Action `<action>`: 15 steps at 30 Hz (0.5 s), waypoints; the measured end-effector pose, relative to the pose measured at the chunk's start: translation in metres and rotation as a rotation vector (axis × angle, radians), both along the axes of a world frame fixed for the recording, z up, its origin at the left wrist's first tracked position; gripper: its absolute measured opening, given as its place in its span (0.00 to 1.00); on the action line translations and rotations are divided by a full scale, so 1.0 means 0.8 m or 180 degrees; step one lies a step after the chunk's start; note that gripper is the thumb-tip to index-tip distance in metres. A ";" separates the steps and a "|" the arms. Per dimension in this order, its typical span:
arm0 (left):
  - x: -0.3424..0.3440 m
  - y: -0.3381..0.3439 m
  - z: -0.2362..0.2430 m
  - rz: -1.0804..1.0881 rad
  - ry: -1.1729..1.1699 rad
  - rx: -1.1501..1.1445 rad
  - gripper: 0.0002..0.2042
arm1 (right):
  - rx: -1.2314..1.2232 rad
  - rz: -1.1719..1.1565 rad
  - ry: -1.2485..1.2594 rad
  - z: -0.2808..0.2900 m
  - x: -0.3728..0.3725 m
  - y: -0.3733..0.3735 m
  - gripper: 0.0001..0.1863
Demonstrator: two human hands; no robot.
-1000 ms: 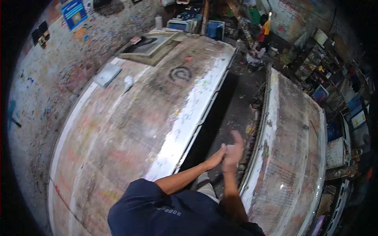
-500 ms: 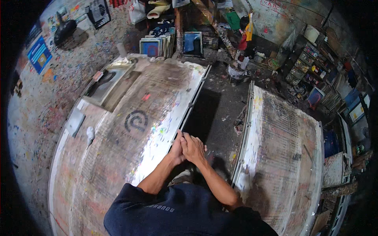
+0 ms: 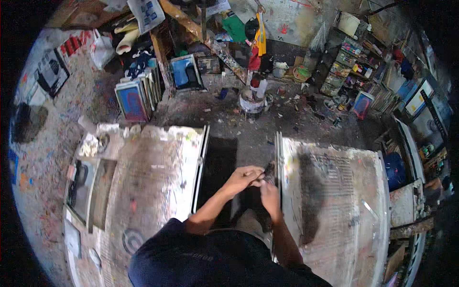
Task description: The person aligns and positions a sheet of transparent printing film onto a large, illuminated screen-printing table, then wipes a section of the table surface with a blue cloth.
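Observation:
My left hand and my right hand meet in front of me, above the gap between two long paint-stained tables. The left fingers are bent and pressed together, their tips against the right hand. Motion smears the right hand, so its fingers do not show clearly. Whatever may be pinched between the hands is too small or hidden to name. To the left lies the left table, with a round dark print on its surface. The right table stands close beside my right hand. Neither hand touches a table.
A framed screen and a pale flat slab lie on the left table. Ahead on the littered floor stands a paint-smeared bucket. Several frames lean at the back left. Cluttered shelves and a blue drum are on the right.
My view has turned left to right, so both tables now appear straighter. My joined hands have shifted from the left table's edge toward the right table, and their clasp has loosened.

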State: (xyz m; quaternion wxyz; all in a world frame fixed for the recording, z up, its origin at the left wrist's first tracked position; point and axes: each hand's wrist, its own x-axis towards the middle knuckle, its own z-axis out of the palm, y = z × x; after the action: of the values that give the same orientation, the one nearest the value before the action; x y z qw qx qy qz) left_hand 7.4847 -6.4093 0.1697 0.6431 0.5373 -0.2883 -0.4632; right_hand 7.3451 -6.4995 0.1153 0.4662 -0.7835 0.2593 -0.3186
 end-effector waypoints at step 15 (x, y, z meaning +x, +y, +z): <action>0.327 -0.349 -0.093 0.1377 0.0103 -0.0064 0.19 | 0.1979 0.0668 -0.1596 0.044 0.438 -0.321 0.14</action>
State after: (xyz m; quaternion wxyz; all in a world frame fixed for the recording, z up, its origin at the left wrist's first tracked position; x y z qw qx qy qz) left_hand 7.7460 -6.6888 0.0952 0.7374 0.5727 -0.1606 -0.3200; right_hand 7.6958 -6.7567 0.1506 0.7594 -0.5257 0.1403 -0.3569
